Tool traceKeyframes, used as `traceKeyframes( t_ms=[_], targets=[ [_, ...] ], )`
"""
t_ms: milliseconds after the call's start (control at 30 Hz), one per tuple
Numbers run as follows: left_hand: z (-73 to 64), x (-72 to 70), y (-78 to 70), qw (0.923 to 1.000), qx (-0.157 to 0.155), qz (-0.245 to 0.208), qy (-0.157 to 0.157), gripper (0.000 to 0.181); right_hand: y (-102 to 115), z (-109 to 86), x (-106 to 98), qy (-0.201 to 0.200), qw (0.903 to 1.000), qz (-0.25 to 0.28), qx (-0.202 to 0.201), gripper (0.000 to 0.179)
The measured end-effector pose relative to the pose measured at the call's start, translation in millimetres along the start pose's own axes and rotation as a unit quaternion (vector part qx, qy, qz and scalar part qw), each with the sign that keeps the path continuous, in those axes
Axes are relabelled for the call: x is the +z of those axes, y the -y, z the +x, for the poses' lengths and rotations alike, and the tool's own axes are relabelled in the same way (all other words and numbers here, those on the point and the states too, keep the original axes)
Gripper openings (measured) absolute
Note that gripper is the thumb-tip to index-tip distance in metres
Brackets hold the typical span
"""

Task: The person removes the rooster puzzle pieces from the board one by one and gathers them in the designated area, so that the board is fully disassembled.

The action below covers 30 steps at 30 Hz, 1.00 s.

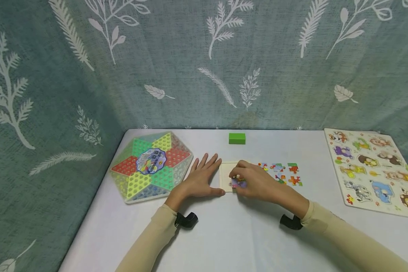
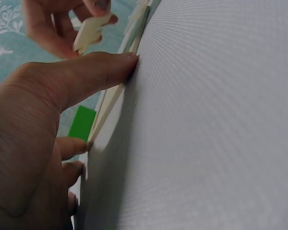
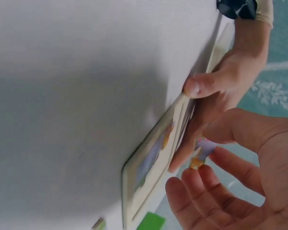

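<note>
A small square wooden puzzle tray (image 1: 225,174) lies on the white tabletop between the hands. My left hand (image 1: 200,181) rests at its left side, fingers spread and fairly straight. In the left wrist view the thumb touches the tray's edge. My right hand (image 1: 255,182) pinches a jigsaw piece (image 3: 201,152) between thumb and fingers above the tray. The piece is purple and orange on its printed face; its pale back (image 2: 90,33) shows in the left wrist view. Part of a purple and orange picture lies inside the tray (image 3: 127,187). The right hand hides the tray's right part in the head view.
Several loose jigsaw pieces (image 1: 294,168) lie right of the tray. A green block (image 1: 237,138) is behind it. A star-patterned hexagonal checkers board (image 1: 171,181) lies at left, an animal puzzle board (image 1: 374,173) at right. A patterned cloth (image 1: 190,94) hangs behind the table.
</note>
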<state>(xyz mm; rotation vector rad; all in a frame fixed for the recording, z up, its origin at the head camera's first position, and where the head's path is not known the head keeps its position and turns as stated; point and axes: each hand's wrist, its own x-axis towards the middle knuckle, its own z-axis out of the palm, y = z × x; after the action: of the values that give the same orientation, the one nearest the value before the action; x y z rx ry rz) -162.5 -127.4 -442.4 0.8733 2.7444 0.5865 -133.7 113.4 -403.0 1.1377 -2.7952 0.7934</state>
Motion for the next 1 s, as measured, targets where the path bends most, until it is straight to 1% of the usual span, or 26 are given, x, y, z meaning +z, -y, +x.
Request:
traceKeyframes(
  t_ms=[133, 333, 533, 833, 1000],
  targets=[
    [-0.2, 1.2, 1.5, 1.0, -0.005, -0.002, -0.003, 0.109, -3, -8.1, -5, -0.004, 0.9998, -0.017, 0.006, 0.029],
    [-0.4, 5.4, 2.4, 1.0, -0.009, -0.001, 0.003, 0.11, -7, -21.1, -11, -0.008, 0.9988, -0.047, 0.008, 0.029],
    [0.9, 3.8, 1.3, 1.0, -0.008, -0.004, 0.001, 0.109, -12, -34.3, -17, -0.026, 0.9974, -0.066, 0.01, 0.024],
    [1.7, 3.9, 1.7, 1.0, -0.006, -0.006, 0.002, 0.109, -20, -56.6, -25, -0.036, 0.9966, -0.071, 0.018, 0.024],
    [2.2, 3.8, 1.3, 0.9999, -0.002, -0.01, -0.001, 0.108, -22, -66.7, -27, -0.034, 0.9964, -0.074, 0.026, 0.024]
  ],
)
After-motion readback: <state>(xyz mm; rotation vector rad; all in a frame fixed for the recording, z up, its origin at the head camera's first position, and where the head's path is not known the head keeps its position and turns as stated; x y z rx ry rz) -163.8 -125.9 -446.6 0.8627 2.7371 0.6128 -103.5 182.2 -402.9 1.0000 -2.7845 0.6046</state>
